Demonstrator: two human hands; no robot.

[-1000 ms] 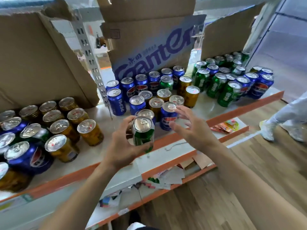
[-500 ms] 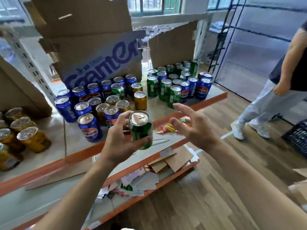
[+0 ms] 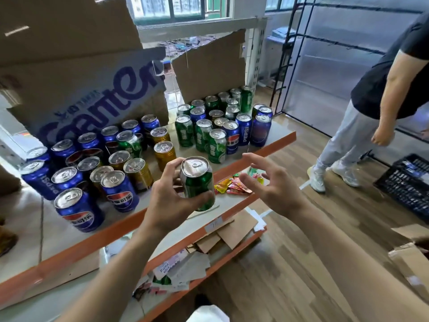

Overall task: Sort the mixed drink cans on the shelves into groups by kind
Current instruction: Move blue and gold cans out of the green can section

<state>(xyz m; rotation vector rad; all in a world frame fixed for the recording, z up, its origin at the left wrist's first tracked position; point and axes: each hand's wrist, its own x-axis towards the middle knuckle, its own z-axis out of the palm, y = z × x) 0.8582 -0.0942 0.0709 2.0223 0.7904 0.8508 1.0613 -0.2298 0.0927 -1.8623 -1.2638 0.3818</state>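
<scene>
Green can (image 3: 198, 185) is in the air in front of the shelf (image 3: 275, 144), its top a little tilted, gripped by the left hand (image 3: 168, 202) with thumb and fingers curled round its side. The right hand (image 3: 272, 183) hovers just beside it, fingers spread wide and loosely bent, holding nothing. On the shelf, blue cans (image 3: 119, 194) and gold cans (image 3: 165, 156) stand mixed at the left; green cans (image 3: 203, 138) cluster at the right with some blue ones, before cardboard (image 3: 209, 73)
</scene>
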